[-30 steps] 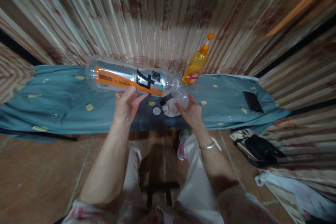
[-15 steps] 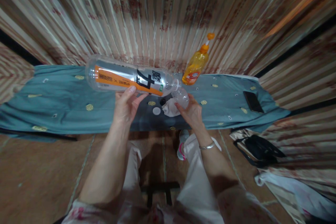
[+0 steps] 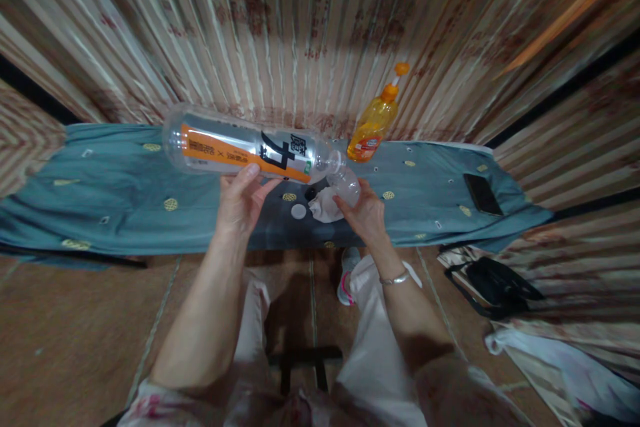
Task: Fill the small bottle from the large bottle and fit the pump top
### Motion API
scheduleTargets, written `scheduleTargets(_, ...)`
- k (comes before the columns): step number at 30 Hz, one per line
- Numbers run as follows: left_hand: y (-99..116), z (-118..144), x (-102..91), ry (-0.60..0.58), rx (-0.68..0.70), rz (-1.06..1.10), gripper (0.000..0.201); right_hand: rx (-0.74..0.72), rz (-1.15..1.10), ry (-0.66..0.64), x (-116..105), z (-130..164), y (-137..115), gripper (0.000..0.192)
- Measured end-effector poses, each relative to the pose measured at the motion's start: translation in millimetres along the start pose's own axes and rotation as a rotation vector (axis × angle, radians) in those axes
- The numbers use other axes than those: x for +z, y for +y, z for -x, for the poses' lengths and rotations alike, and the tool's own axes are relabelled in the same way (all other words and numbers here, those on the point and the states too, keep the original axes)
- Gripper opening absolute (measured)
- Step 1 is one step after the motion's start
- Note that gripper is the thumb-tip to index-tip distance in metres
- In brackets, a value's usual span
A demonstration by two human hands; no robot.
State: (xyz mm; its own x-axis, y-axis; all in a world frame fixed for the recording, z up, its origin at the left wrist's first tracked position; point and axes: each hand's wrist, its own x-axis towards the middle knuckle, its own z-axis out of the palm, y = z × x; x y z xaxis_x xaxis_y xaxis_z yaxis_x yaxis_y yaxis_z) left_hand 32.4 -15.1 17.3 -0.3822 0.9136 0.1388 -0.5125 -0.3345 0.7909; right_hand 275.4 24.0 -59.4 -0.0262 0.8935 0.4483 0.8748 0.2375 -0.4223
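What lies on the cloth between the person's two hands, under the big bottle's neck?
In the head view, between the left hand and the right hand lie a white cap, a small dark cap and a crumpled white wad.

Left hand (image 3: 241, 203) gripping big clear bottle (image 3: 245, 147) w/ orange label, held sideways, mouth tipped at small clear cup (image 3: 346, 185) in right hand (image 3: 366, 215). Below them, blue cloth (image 3: 125, 193) w/ white cap (image 3: 299, 211), crumpled white tissue (image 3: 325, 205); orange pump bottle (image 3: 373, 125) upright at back, dark phone (image 3: 482, 193) far right on cloth. Black bag (image 3: 493, 285) on floor, lower right.
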Motion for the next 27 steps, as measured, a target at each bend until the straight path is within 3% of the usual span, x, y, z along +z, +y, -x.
scheduleTargets(27,1.8,1.1,0.7,0.002,-0.003,-0.036,0.040,-0.007,0.017,0.013,0.9,1.1,1.6,0.066)
